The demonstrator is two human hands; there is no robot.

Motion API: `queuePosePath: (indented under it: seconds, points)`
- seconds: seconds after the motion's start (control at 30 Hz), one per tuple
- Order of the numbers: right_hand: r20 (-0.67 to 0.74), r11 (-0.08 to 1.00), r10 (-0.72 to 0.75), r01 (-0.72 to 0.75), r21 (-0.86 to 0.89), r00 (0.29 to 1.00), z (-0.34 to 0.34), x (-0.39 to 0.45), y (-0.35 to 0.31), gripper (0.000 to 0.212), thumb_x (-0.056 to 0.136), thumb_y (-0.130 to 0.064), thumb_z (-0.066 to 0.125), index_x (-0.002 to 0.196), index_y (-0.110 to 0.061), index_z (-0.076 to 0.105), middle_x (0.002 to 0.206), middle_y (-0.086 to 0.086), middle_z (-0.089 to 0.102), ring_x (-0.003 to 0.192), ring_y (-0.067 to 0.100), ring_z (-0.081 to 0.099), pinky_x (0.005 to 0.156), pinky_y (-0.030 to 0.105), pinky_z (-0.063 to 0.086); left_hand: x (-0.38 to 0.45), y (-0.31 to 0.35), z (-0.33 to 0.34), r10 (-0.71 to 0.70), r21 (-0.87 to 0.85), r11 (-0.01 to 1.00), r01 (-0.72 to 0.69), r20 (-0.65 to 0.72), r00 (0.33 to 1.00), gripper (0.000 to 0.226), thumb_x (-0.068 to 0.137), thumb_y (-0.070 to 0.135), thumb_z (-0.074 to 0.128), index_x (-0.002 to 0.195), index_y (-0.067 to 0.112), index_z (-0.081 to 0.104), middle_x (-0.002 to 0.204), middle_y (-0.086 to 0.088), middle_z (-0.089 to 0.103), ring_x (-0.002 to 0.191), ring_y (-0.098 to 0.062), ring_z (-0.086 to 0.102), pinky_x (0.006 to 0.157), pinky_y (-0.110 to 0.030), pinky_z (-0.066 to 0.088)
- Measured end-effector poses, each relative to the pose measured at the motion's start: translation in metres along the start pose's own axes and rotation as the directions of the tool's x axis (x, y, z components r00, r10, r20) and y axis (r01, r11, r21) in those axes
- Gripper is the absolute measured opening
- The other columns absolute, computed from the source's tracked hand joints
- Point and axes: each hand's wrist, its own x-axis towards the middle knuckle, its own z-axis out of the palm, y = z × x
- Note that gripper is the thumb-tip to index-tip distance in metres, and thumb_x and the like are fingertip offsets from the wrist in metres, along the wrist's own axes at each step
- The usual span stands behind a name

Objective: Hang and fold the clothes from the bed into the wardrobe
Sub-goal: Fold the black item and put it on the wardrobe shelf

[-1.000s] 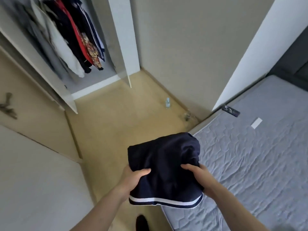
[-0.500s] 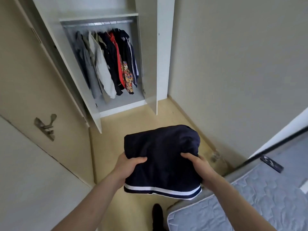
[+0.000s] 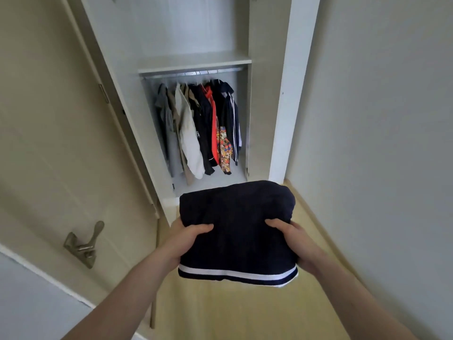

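A folded navy garment (image 3: 236, 222) with a white stripe along its near edge is carried flat in front of me at chest height. My left hand (image 3: 188, 238) grips its left side, thumb on top. My right hand (image 3: 293, 238) grips its right side the same way. Straight ahead stands the open white wardrobe (image 3: 282, 94). Several clothes (image 3: 201, 128) hang from its rail (image 3: 193, 72), among them grey, beige, black, red and patterned pieces. Above the rail is a white shelf (image 3: 196, 62). The bed is out of view.
The wardrobe's open door (image 3: 117, 106) stands on the left. A beige room door with a metal handle (image 3: 84, 242) lies further left. A plain wall (image 3: 380, 143) closes the right side. Yellowish floor (image 3: 220, 312) runs between me and the wardrobe.
The view has swung from the bed and floor round to the wardrobe, which now stands straight ahead and closer. Both hands keep the same hold on the folded garment.
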Motion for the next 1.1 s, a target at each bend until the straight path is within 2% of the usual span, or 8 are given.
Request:
queuePosePath:
  seconds: [0.17, 0.37, 0.53, 0.7, 0.87, 1.0, 1.1]
  points:
    - [0.055, 0.997, -0.042, 0.045, -0.055, 0.998, 0.017, 0.079, -0.06, 0.047, 0.088, -0.035, 0.073, 0.13, -0.019, 0.061, 0.115, 0.001, 0.077, 0.103, 0.022, 0.075, 0.079, 0.032, 0.061, 0.07, 0.048, -0.028, 0.032, -0.01, 0.999, -0.032, -0.041, 0.999, 0.049, 0.076, 0.023, 0.087, 0.121, 0.027, 0.068, 0.11, 0.003, 0.077, 0.1, -0.023, 0.074, 0.093, -0.045, 0.059]
    - [0.024, 0.986, -0.126, 0.128, -0.106, 0.992, 0.048, 0.177, -0.129, 0.037, 0.088, -0.03, 0.073, 0.122, -0.017, 0.066, 0.104, -0.002, 0.079, 0.092, 0.018, 0.077, 0.066, 0.025, 0.062, 0.168, 0.109, -0.062, 0.11, -0.052, 0.992, -0.112, -0.044, 0.993, 0.043, 0.079, 0.023, 0.083, 0.118, 0.029, 0.067, 0.103, 0.006, 0.078, 0.092, -0.018, 0.076, 0.083, -0.039, 0.061]
    - [-0.008, 0.976, -0.173, 0.171, -0.139, 0.985, 0.075, 0.261, -0.19, 0.035, 0.089, -0.032, 0.072, 0.121, -0.022, 0.063, 0.102, -0.003, 0.079, 0.092, 0.019, 0.077, 0.076, 0.033, 0.061, 0.252, 0.167, -0.097, 0.147, -0.087, 0.985, -0.148, -0.011, 0.989, 0.036, 0.081, 0.024, 0.081, 0.115, 0.03, 0.068, 0.102, 0.005, 0.079, 0.089, -0.017, 0.077, 0.071, -0.031, 0.061]
    - [-0.025, 0.958, -0.252, 0.246, -0.147, 0.967, 0.102, 0.346, -0.247, 0.04, 0.087, -0.033, 0.073, 0.124, -0.022, 0.062, 0.101, -0.004, 0.079, 0.09, 0.017, 0.077, 0.073, 0.031, 0.061, 0.34, 0.223, -0.129, 0.205, -0.101, 0.974, -0.205, -0.016, 0.979, 0.035, 0.083, 0.022, 0.079, 0.114, 0.032, 0.065, 0.099, 0.006, 0.079, 0.087, -0.016, 0.077, 0.069, -0.03, 0.061]
    - [-0.068, 0.952, -0.289, 0.279, -0.129, 0.955, 0.115, 0.42, -0.294, 0.038, 0.086, -0.032, 0.075, 0.12, -0.021, 0.064, 0.095, -0.005, 0.08, 0.086, 0.016, 0.077, 0.07, 0.03, 0.06, 0.417, 0.271, -0.144, 0.228, -0.073, 0.971, -0.229, -0.028, 0.973, 0.039, 0.082, 0.021, 0.08, 0.117, 0.032, 0.067, 0.104, 0.003, 0.078, 0.094, -0.021, 0.076, 0.083, -0.039, 0.061]
    - [-0.065, 0.94, -0.324, 0.314, -0.133, 0.944, 0.115, 0.483, -0.338, 0.037, 0.085, -0.029, 0.076, 0.12, -0.021, 0.065, 0.098, -0.003, 0.08, 0.087, 0.017, 0.077, 0.067, 0.028, 0.061, 0.48, 0.309, -0.15, 0.259, -0.043, 0.965, -0.26, -0.036, 0.965, 0.045, 0.082, 0.022, 0.08, 0.123, 0.032, 0.065, 0.108, 0.003, 0.078, 0.099, -0.022, 0.075, 0.091, -0.044, 0.059]
    - [-0.057, 0.93, -0.353, 0.343, -0.129, 0.934, 0.115, 0.536, -0.373, 0.034, 0.085, -0.029, 0.077, 0.116, -0.022, 0.066, 0.092, -0.005, 0.08, 0.082, 0.015, 0.077, 0.059, 0.025, 0.06, 0.529, 0.337, -0.151, 0.289, -0.032, 0.956, -0.291, -0.072, 0.955, 0.041, 0.083, 0.023, 0.08, 0.12, 0.032, 0.065, 0.104, 0.005, 0.078, 0.092, -0.019, 0.076, 0.083, -0.039, 0.06]
